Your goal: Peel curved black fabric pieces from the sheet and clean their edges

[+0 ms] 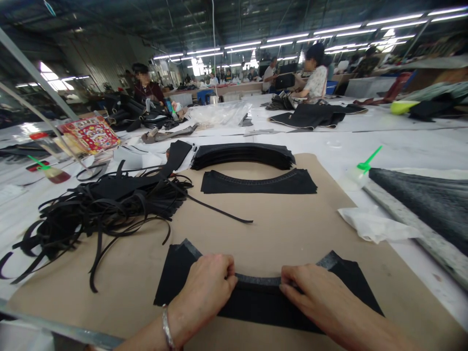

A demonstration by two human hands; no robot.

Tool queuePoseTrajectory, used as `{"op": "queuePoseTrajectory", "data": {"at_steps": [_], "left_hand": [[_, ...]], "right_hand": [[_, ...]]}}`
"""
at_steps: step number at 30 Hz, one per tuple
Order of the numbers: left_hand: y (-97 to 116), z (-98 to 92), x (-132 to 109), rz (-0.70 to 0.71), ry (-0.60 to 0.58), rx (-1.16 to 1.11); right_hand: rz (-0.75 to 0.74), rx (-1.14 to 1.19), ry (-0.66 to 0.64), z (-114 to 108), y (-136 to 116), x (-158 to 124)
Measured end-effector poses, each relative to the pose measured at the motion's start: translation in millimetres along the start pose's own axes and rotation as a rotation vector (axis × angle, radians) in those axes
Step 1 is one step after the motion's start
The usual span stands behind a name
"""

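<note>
Black curved panel [190,287] found lying flat on brown kraft board [256,234] at 6 o'clock, its inner arc edged with a grey stitched strip [256,279]. Left hand [204,292] positioned on the left part of the arc, fingers pressed together and curled, fingertips against the strip. Silver bangle [167,327] noted on the left wrist. Right hand [314,292] positioned on the right part of the arc, fingers pressed together and lying nearly flat, tips at the strip's edge. Unable to confirm a pinch by either hand, both thumbs being hidden.

Second curved panel [258,183] logged on the board at 12 o'clock, just below a stack of similar panels [241,156]. Tangle of black strips [102,214] recorded at 9 o'clock, partly over the board, with one loose strip [219,209] reaching toward the centre. Red-and-yellow printed packet [89,134] observed at 10 o'clock, its lettering too small to read. Bottle with a green nozzle [365,168] and crumpled white tissue [376,224] noted near 2 and 3 o'clock, beside a dark textured sheet [420,209]. Co-worker in a dark top [146,87] seen at 11 o'clock and co-worker in a white top [316,73] at 1 o'clock, both well apart.
</note>
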State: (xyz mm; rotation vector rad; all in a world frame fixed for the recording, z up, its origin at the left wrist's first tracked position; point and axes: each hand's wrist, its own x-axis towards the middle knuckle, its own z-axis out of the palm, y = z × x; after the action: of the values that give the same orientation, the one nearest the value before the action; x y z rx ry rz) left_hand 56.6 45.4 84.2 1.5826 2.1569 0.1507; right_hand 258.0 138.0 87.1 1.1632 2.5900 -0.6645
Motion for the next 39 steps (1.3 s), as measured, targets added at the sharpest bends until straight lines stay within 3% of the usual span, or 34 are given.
{"op": "queuePoseTrajectory", "data": {"at_steps": [39], "left_hand": [[-18.5, -4.2, 2.7, -0.034, -0.019, -0.001]], "right_hand": [[0.003, -0.09, -0.003, 13.5, -15.8, 9.8]]}}
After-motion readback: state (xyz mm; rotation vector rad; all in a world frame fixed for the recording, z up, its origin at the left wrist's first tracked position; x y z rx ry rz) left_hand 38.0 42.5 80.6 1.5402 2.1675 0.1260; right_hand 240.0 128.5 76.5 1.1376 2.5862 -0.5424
